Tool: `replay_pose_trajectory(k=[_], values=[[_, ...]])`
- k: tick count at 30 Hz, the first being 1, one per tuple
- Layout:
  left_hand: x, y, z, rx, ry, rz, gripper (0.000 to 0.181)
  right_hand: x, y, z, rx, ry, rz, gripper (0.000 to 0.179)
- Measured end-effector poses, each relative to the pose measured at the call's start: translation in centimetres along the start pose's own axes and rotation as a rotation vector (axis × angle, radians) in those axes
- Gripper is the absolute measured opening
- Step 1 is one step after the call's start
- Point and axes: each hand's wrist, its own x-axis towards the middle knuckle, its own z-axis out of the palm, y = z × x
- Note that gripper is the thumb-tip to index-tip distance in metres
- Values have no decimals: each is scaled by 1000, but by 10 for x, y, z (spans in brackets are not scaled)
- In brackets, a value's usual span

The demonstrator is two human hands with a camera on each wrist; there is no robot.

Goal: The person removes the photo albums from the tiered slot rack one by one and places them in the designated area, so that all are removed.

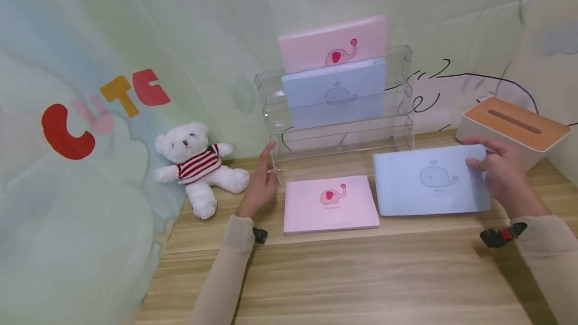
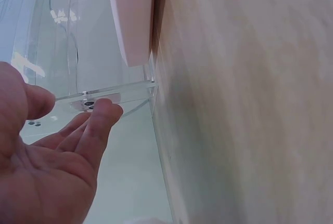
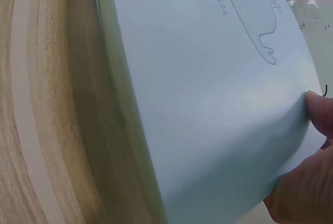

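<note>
My right hand (image 1: 503, 174) grips a light blue notebook (image 1: 399, 182) by its right edge, thumb on the front cover. A grey whale drawing is on that cover; in the right wrist view the notebook (image 3: 177, 89) is raised slightly off the table and bends near the thumb. My left hand (image 1: 259, 189) pinches the left side panel of a clear tiered rack (image 1: 271, 84). Thumb and fingers lie on either side of the panel (image 2: 135, 90) in the left wrist view. On the table before the rack lies a pink elephant notebook (image 1: 304, 207).
Upper tiers of the rack hold a pink elephant notebook (image 1: 311, 49) behind a blue whale one (image 1: 309, 99). A white teddy bear (image 1: 198, 169) in a striped shirt sits left. A wooden-topped tissue box (image 1: 519, 122) stands right, behind my right hand. A printed curtain (image 1: 217, 24) hangs behind.
</note>
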Motion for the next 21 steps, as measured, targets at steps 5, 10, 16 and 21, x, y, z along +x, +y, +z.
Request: replay_pose_trajectory(k=[5, 10, 16, 21], values=[[0, 4, -1, 3, -5, -6, 77, 5, 1, 1, 3, -56, 28, 53], [0, 3, -1, 9, -2, -11, 78, 10, 3, 3, -60, -107, 54, 56], [-1, 1, -1, 2, -6, -12, 77, 17, 8, 10, -147, -130, 85, 62], [0, -6, 0, -25, -4, 21, 76, 22, 9, 14, -154, -158, 126, 65]])
